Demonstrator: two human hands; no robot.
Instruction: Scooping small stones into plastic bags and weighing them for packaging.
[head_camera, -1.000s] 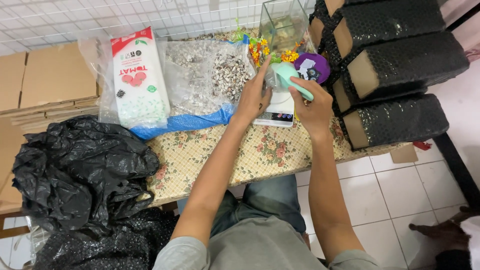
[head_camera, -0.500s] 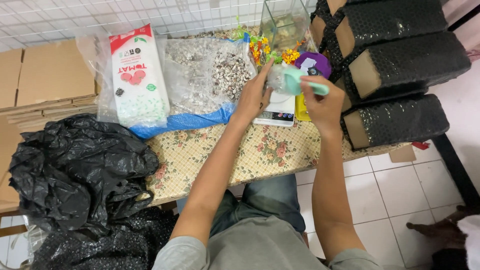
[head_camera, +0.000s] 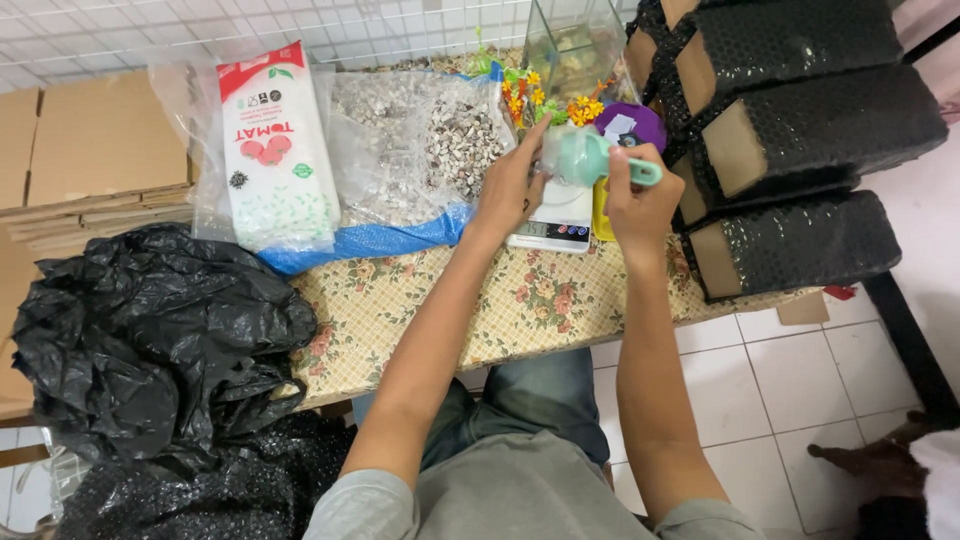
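Two hands over a crowded floral-cloth table (head_camera: 520, 310).
Right hand (head_camera: 638, 205) grips a teal scoop (head_camera: 590, 160); left hand (head_camera: 512, 190) pinches a clear bag (head_camera: 553, 150) above the scale (head_camera: 552, 222); near edge bare.

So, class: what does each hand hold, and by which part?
The right hand grips a green scoop by its handle. The left hand steadies a small clear bag by its edge.
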